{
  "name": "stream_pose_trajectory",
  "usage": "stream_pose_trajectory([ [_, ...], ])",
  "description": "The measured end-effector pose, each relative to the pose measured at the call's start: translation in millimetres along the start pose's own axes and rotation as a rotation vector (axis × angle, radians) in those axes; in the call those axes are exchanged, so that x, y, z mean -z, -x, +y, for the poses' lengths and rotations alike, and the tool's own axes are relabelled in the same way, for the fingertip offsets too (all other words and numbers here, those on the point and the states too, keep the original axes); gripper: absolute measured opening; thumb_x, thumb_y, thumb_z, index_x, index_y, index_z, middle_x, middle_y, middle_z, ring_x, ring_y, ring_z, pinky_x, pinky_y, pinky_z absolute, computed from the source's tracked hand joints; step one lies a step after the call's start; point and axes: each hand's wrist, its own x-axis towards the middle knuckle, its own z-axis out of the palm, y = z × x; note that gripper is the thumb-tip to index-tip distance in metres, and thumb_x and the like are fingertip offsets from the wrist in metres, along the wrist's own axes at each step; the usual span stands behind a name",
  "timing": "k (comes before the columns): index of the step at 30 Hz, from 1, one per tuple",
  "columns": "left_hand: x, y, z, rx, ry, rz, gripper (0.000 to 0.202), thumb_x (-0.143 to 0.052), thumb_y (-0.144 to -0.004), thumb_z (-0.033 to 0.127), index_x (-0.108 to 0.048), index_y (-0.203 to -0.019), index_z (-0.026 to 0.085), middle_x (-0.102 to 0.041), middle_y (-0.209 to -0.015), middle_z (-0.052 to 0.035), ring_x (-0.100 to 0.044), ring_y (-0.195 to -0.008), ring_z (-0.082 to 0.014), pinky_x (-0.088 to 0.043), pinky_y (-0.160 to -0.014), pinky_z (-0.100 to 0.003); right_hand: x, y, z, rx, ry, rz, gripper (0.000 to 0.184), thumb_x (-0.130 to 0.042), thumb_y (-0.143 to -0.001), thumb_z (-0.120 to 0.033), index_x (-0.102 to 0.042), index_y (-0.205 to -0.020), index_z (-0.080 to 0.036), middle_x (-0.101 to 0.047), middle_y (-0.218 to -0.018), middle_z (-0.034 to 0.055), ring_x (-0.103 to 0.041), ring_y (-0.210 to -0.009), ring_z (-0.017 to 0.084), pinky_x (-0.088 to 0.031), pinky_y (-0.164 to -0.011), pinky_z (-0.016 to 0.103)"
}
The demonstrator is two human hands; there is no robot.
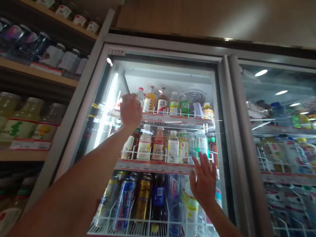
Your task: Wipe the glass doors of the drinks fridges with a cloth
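Note:
My left hand (131,110) is raised in front of the upper shelf of a lit drinks fridge (164,44), near a red-capped bottle (140,93). Its fingers point away from me, foreshortened and slightly blurred; it looks open, with nothing visible in it. Lower and to the right, my right hand (204,179) is open with fingers spread, before a green-labelled bottle (201,141) on the middle shelf. Reflections show on the glass in front of the drinks. Whether either hand touches the glass, I cannot tell.
Orange (149,101) and dark-red bottles (162,103) stand on the top shelf. Cans, including a gold one (143,198), fill the lower wire rack (137,227). A second glass-fronted fridge (283,144) is on the right. Wooden shelves (13,155) with jars and bottles stand left.

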Motion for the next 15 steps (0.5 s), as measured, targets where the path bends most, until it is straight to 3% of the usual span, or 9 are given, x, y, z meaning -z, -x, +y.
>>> stream_pose_trajectory([
  [3, -25.9, 14, 45, -0.107, 0.058, -0.076, 0.053, -0.042, -0.082, 0.021, -0.037, -0.134, 0.016, -0.033, -0.146, -0.0101, -0.022, -0.138, -0.0267, -0.026, -0.111, -0.047, 6, -27, -10, -0.062, -0.068, 0.057, 0.053, -0.039, -0.089, -0.021, -0.029, -0.141, -0.027, -0.034, -0.146, 0.0078, -0.029, -0.136, 0.024, -0.021, -0.110, 0.050],
  [6, -35.9, 23, 58, -0.214, 0.170, -0.107, 0.066, -0.045, -0.081, 0.024, -0.022, -0.141, 0.011, -0.023, -0.150, -0.0140, -0.019, -0.139, -0.0249, -0.025, -0.112, -0.043, 3, -96, -36, -0.048, -0.262, 0.090, 0.053, -0.031, -0.091, -0.021, -0.024, -0.143, -0.025, -0.026, -0.150, 0.0064, -0.024, -0.138, 0.020, -0.023, -0.111, 0.046],
  [8, -30.1, 28, 43, -0.216, 0.190, -0.085, 0.072, -0.048, -0.082, 0.034, -0.018, -0.142, 0.009, -0.018, -0.151, -0.0166, -0.017, -0.140, -0.0265, -0.026, -0.111, -0.045, -7, -150, -61, 0.088, -0.399, -0.048, 0.051, -0.028, -0.092, -0.022, -0.028, -0.142, -0.021, -0.030, -0.149, 0.0056, -0.023, -0.138, 0.017, -0.027, -0.111, 0.040],
  [11, -12.4, 40, 2, -0.161, 0.096, -0.112, 0.076, -0.048, -0.081, 0.050, -0.025, -0.140, 0.009, -0.021, -0.150, -0.0190, -0.014, -0.140, -0.0316, -0.022, -0.110, -0.052, -31, -209, -100, 0.103, -0.406, -0.283, 0.046, -0.029, -0.092, -0.026, -0.039, -0.137, -0.016, -0.039, -0.144, 0.0083, -0.028, -0.136, 0.020, -0.028, -0.110, 0.042],
  [15, 5.5, 68, -42, -0.130, -0.029, -0.084, 0.072, -0.036, -0.085, 0.056, -0.030, -0.139, 0.009, -0.027, -0.148, -0.0199, -0.019, -0.139, -0.0317, -0.019, -0.109, -0.055, -59, -223, -125, 0.145, -0.294, -0.274, 0.047, -0.042, -0.090, -0.034, -0.044, -0.134, -0.017, -0.028, -0.149, 0.0094, -0.019, -0.139, 0.028, -0.021, -0.112, 0.049],
])
